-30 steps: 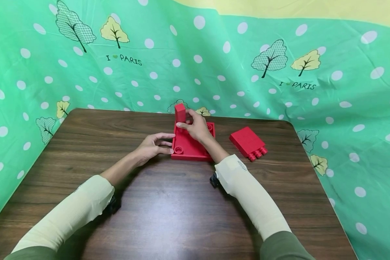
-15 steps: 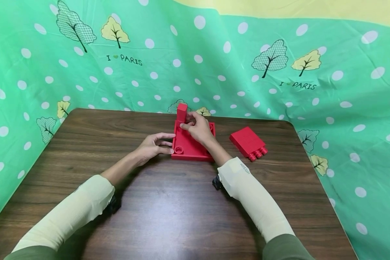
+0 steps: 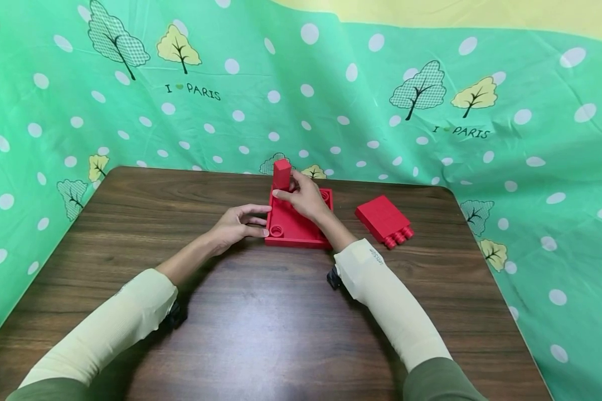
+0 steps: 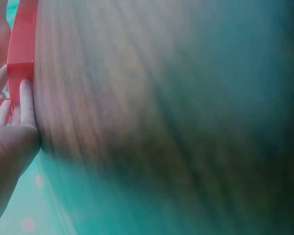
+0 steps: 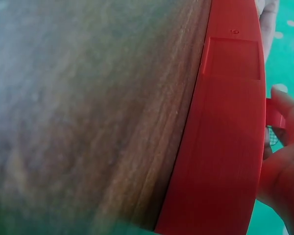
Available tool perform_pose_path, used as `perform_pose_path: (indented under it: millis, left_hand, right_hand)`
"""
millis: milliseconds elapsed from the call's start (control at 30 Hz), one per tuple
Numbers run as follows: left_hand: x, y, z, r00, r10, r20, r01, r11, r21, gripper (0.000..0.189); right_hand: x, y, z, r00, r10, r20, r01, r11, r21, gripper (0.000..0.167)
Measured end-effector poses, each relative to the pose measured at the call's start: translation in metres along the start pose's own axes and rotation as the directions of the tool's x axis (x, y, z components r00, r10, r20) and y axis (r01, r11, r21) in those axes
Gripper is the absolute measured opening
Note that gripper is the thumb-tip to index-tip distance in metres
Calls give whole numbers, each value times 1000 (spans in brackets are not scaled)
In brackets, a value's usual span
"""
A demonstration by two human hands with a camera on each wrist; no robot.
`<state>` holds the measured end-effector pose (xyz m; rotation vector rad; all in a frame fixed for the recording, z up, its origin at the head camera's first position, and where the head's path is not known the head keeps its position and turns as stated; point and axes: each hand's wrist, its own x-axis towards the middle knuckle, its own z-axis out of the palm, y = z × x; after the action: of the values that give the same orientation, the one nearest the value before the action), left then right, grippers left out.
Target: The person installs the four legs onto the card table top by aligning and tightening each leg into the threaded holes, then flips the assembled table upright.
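A shallow red plastic panel (image 3: 298, 227) with raised edges and round sockets in its corners lies on the table. At its back left corner a red square post (image 3: 282, 174) stands upright, held low down by the thumb and fingers of my right hand (image 3: 307, 197). The post's foot is partly hidden, so I cannot tell whether it sits in a socket. My left hand (image 3: 234, 224) rests against the panel's left edge with extended fingers. In the left wrist view, those fingers (image 4: 26, 103) touch the red side wall. The right wrist view shows the panel's front wall (image 5: 220, 127).
To the right on the brown wooden table (image 3: 261, 323) lies a thick red slab (image 3: 381, 217) with several round pegs along its near edge. A green dotted cloth (image 3: 301, 106) hangs directly behind the table.
The post's top has shifted slightly to the right over the last second. My right hand has made small adjustments around it, while the left hand and the panel stay put.
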<state>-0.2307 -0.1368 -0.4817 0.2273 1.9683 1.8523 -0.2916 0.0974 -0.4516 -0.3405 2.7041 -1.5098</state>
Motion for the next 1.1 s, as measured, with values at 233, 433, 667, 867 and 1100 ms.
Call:
perform_pose_path:
  millis: [233,433,667,867,1100]
  left_hand:
    - [-1,1,0,1000,-1,-5,1,1000,-6,70]
    - [0,1,0,1000,-1,-6,1,1000,-6,71]
    - [0,0,0,1000,-4,-7,4,1000,-10,71]
    - [1,-1,0,1000,-5,-8,5,1000,-4,70]
    - [0,0,1,1000,-4,-5,4,1000,-1,70]
  right_hand:
    - [1,0,0,1000,17,-12,-17,1000,8,45]
    - [-2,-1,-1,999,40,-14,-40,998,54,50]
    - [-6,2,-2,997,51,-52,-48,998,51,42]
    - [-8,3,-2,995,69,-68,-66,997,42,43]
    - [-5,3,-3,997,32,-73,-26,996,82,56]
